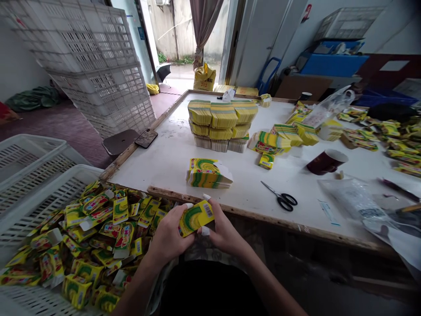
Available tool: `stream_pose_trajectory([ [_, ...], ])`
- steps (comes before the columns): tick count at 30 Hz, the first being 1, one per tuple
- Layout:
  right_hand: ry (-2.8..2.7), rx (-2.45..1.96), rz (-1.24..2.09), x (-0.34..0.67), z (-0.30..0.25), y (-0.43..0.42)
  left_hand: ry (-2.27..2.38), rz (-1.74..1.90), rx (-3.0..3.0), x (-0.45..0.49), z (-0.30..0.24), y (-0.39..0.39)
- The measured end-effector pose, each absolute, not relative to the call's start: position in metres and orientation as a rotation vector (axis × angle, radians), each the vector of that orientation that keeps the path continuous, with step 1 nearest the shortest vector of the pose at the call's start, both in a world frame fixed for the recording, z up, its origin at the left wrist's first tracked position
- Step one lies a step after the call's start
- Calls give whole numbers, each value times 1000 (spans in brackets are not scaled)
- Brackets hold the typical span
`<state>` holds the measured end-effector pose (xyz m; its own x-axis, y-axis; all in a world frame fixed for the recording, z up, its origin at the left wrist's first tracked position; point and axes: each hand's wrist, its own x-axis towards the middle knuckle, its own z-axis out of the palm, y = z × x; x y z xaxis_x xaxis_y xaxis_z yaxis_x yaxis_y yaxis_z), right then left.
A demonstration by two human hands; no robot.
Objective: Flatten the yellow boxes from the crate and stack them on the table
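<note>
A small yellow and green carton [196, 217] is held low in front of me, just below the table's near edge. My left hand [168, 235] grips its left end and my right hand [222, 230] grips its right end, fingertips taped white. A short stack of flat cartons [208, 173] lies on the white table [171, 158] right beyond my hands. At my left a white crate [39, 193] holds several folded cartons [98, 237].
A tall block of bundled flat cartons [222, 125] stands mid-table. Black scissors [283, 198] and a dark mug [325, 161] lie to the right, with plastic bags [365, 206] and more cartons. A phone [146, 138] rests at the left edge. Stacked white crates [98, 66] stand behind.
</note>
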<state>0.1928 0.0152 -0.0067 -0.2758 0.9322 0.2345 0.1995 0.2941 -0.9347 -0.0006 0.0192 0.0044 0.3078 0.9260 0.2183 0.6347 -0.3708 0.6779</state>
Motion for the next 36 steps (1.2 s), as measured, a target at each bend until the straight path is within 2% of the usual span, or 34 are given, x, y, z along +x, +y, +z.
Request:
stream_pose_trajectory([
  [3,-1595,-1086,1003,200,2,33,1709,983,2061,-26,1,18],
  [6,-1519,-1312,597,215,16,72,2242,1166,1975,-53,-1,19],
  [8,-1615,-1467,395,223,21,99,2331,1174,1949,-62,-4,19],
  [10,-1684,-1521,373,227,22,121,2191,1164,2009,-60,-10,19],
  [16,-1779,-1559,434,231,24,143,1728,1032,1888,-29,-23,17],
  [21,-1770,-1479,530,221,44,119,1305,1088,1385,-2,-16,15],
  [23,-1753,-1323,697,206,45,94,1037,1233,1070,13,-11,17],
  [25,-1729,-1111,1029,188,38,66,879,1352,809,28,-7,21],
  [27,-1616,-1012,1251,173,26,42,916,1459,756,38,-5,25],
  [29,-1490,-1033,1318,163,15,25,1038,1556,853,41,-7,25],
  [34,-1383,-1162,1305,162,8,17,1172,1567,1188,35,-21,15],
  [36,-1380,-1192,1294,163,10,18,1143,1581,1149,39,-24,12],
])
